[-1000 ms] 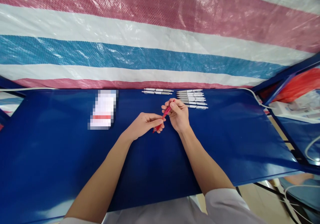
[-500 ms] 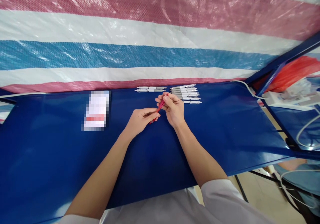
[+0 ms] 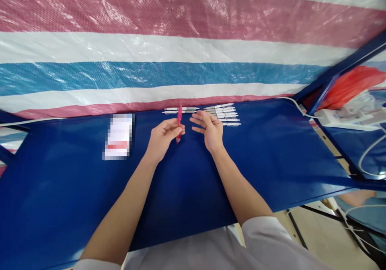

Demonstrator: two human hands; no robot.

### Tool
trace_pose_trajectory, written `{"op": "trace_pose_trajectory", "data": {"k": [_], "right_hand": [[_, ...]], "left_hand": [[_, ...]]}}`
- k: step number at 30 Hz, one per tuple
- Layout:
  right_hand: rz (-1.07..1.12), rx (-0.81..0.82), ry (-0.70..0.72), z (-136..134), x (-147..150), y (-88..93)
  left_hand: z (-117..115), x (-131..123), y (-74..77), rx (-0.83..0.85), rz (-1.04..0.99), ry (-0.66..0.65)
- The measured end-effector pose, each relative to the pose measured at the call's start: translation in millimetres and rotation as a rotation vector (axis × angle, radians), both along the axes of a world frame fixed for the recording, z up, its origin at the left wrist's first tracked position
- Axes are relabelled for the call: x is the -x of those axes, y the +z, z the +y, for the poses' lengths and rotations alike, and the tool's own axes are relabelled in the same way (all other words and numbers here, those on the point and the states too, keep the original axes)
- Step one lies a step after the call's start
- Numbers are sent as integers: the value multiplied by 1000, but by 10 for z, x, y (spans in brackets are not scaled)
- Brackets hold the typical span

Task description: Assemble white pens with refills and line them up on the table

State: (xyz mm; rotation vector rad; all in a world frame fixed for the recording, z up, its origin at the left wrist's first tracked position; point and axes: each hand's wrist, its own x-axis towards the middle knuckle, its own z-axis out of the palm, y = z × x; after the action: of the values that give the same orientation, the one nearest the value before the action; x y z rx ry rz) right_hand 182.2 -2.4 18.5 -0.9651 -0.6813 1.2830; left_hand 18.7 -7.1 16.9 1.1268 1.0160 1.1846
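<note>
A red pen [image 3: 179, 116] stands nearly upright, pinched by its lower half between the thumb and fingers of my left hand [image 3: 163, 138]. To its right, my right hand [image 3: 211, 131] is open, fingers apart and pointing left, with nothing in it. Two white-and-grey pens [image 3: 188, 110] lie side by side behind the red one. Just beyond my right hand rests a row of several white pens [image 3: 223, 111], partly covered by its fingers.
A blurred-out white, phone-shaped item [image 3: 117, 137] lies on the blue table [image 3: 75, 189] at left. Striped plastic sheeting [image 3: 150, 75] hangs along the back. On the right are a blue frame post, a white power strip [image 3: 334, 118], cables and a red bag [image 3: 352, 87].
My right hand has let go of the red pen and spread its fingers. The left hand has turned the pen more upright and shifted it slightly left.
</note>
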Motion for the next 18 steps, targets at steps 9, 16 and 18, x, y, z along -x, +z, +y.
{"op": "trace_pose_trajectory", "data": {"k": [9,16,18], "right_hand": [[-483,-116,69,-37,9,-92],[-787,-267,111,-53,37,-208],[-755,-265,120,-41,40,-241]], "left_hand": [[88,-205,6,38,-567,264],[74,-236,29,113,-669,283],[67,-222,27,135,-667,284]]}}
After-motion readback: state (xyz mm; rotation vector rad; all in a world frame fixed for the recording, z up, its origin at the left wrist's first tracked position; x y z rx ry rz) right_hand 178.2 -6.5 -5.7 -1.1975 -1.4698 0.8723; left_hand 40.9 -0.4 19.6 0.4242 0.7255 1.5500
